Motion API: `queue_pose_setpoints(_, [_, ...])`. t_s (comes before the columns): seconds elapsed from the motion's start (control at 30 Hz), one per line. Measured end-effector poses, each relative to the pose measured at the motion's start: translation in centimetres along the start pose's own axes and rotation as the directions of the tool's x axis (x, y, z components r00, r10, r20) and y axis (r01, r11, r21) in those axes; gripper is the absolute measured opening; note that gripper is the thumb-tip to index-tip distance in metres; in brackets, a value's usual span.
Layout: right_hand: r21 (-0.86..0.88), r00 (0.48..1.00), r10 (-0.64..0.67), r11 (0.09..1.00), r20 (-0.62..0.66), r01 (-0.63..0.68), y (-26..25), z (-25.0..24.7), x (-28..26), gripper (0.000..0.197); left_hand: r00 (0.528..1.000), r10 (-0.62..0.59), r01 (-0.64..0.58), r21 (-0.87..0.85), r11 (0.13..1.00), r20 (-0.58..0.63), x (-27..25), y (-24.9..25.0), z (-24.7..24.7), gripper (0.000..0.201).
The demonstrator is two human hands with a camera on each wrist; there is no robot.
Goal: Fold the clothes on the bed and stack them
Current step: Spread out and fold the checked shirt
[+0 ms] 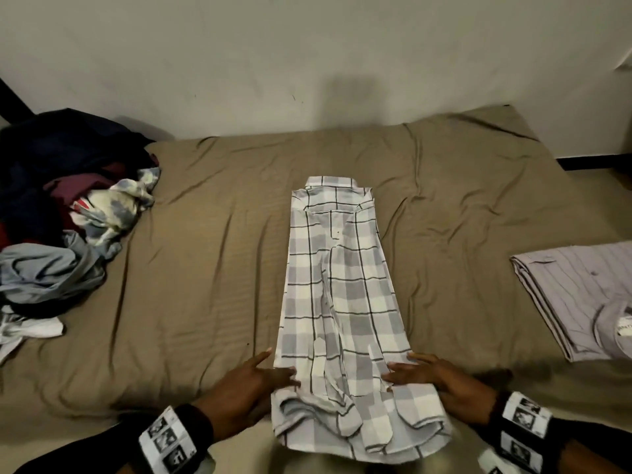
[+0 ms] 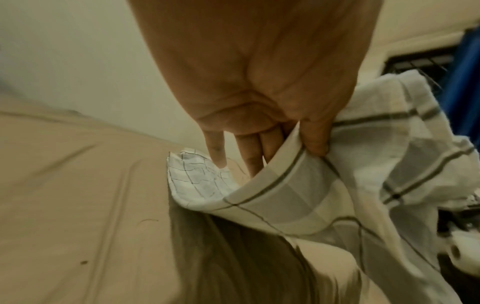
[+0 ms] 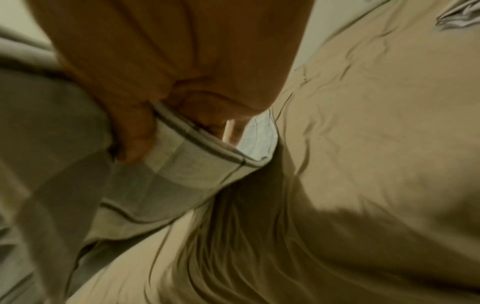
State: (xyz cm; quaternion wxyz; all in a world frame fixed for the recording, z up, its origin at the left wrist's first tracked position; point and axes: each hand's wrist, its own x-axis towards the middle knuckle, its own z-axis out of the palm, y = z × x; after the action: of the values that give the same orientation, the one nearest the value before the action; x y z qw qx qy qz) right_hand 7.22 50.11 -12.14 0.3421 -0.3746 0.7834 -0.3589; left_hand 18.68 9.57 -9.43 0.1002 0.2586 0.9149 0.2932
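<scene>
A grey-and-white plaid shirt (image 1: 337, 285) lies lengthwise on the tan bed (image 1: 205, 268), collar at the far end, its sides folded in to a narrow strip. My left hand (image 1: 263, 378) pinches the shirt's left edge near the hem, thumb on top and fingers under the cloth (image 2: 298, 185). On the other side my right hand (image 1: 420, 371) grips the right edge the same way, with the fabric (image 3: 187, 160) curled over its fingers. The hem end is lifted slightly off the sheet and bunched toward me.
A folded pale lilac striped garment (image 1: 581, 299) lies at the right edge of the bed. A heap of unfolded clothes (image 1: 68, 213), dark, maroon, blue and white, sits at the left. A plain wall (image 1: 307, 56) stands behind the bed.
</scene>
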Motion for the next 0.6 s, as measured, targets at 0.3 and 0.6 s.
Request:
queue_pose_setpoints(0.3, [0.811,0.819,0.535,0.562,-0.207,-0.162,-0.8,-8.0,13.7,0.022,0.725,-0.682,0.342,-0.807,0.481,-0.099,15.7,-8.4,-2.5,0.039])
queue_pose_setpoints(0.6, [0.888,0.655,0.752,0.349,-0.075,-0.299,9.4,-4.2,15.0,0.051,0.477,-0.865,0.583,-0.792,0.178,0.156,16.5,-15.3,4.9,0.051])
